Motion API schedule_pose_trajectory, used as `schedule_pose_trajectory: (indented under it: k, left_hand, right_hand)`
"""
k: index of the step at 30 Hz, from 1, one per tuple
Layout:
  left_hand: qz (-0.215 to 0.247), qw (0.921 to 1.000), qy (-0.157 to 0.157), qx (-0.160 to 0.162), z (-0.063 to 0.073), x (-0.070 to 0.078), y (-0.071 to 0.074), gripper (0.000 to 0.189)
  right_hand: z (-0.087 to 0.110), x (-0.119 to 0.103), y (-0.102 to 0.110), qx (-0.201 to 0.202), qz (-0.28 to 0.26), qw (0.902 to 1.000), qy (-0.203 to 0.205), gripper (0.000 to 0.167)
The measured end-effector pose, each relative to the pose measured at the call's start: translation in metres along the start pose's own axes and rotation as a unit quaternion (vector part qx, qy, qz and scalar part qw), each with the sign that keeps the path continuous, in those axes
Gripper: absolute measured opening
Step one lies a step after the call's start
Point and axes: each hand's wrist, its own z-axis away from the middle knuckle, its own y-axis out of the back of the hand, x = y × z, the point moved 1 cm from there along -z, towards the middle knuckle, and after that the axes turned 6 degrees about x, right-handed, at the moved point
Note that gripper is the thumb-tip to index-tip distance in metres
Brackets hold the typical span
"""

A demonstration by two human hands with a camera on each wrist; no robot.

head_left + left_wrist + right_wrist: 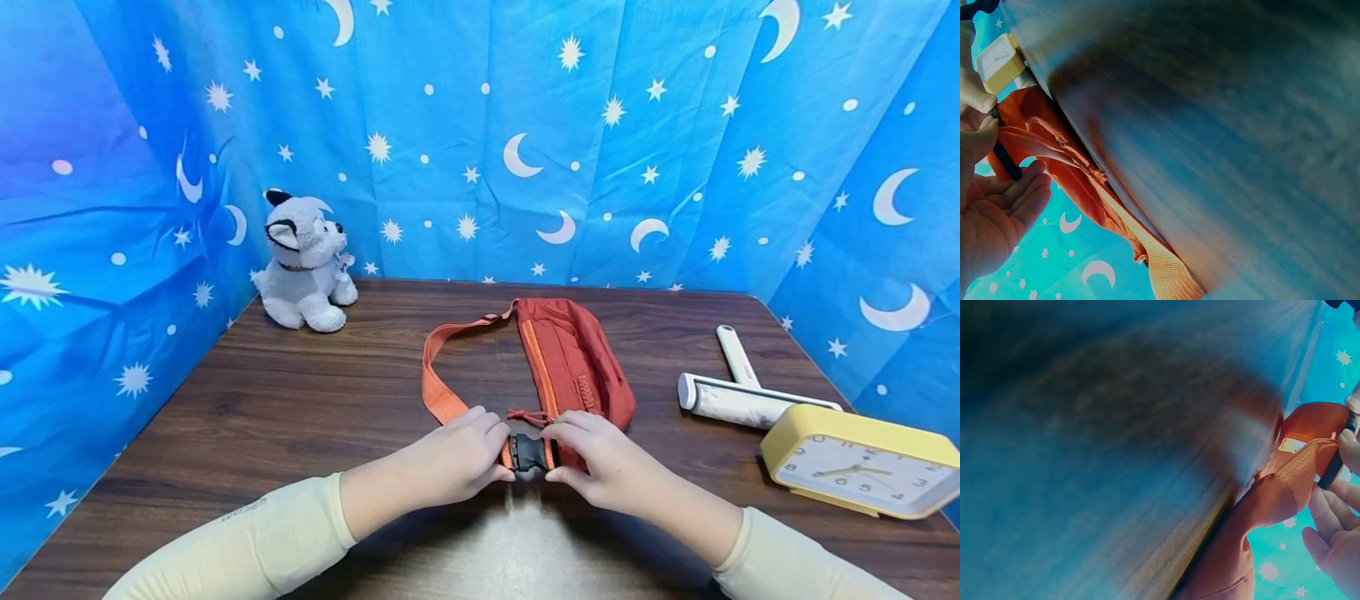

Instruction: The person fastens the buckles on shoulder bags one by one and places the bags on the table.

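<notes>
A rust-red waist bag point(573, 358) with an orange zip lies on the table, its orange strap point(442, 392) looping out to the left. At the near end of the bag, a black side-release buckle point(529, 452) is held up between both hands, its two halves joined or nearly so. My left hand point(468, 457) pinches the buckle's left side by thumb and fingers. Its right side is pinched by my right hand point(600, 458). Both wrist views show the dark buckle point(1007, 153) edge-on between thumb and fingertips, with the webbing point(1300, 472) hanging from it.
A grey-and-white plush dog point(303, 262) sits at the back left of the wooden table point(225, 417). To the right lie a white lint roller point(738, 396) and a yellow clock point(862, 462). Blue star-and-moon cloth point(465, 183) hangs behind and at both sides.
</notes>
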Motion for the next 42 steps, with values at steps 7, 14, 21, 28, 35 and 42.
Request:
schedule_pose_trajectory:
  k: [7,14,21,28,35,42]
  left_hand:
    - [-0.003,1.0,-0.007,-0.004,0.0,-0.0012,0.0006,0.041]
    - [0.002,0.9998,-0.016,0.011,0.001,-0.0012,0.0001,0.041]
    - [0.003,0.9996,-0.02,0.018,0.0005,-0.0014,-0.0004,0.041]
    - [0.0,0.9996,-0.021,0.02,0.0003,0.0007,0.0017,0.042]
    - [0.003,0.9999,-0.013,0.007,-0.0008,0.0005,0.001,0.042]
    - [0.0,0.9998,-0.017,0.013,-0.0003,0.0002,0.0008,0.042]
  right_hand:
    - [-0.0008,-0.0007,0.0011,0.004,-0.002,1.0,0.006,0.038]
    - [-0.0004,-0.0017,0.0008,0.006,-0.001,0.9999,0.01,0.039]
    - [-0.0014,-0.0026,0.0017,0.002,-0.003,1.0,0.007,0.038]
    - [-0.0027,-0.0054,0.0035,-0.003,-0.013,0.9999,0.004,0.038]
    - [-0.003,-0.0058,0.0037,-0.006,-0.014,0.9999,-0.004,0.038]
    - [-0.0035,-0.0055,0.0029,-0.017,-0.012,0.9997,-0.016,0.038]
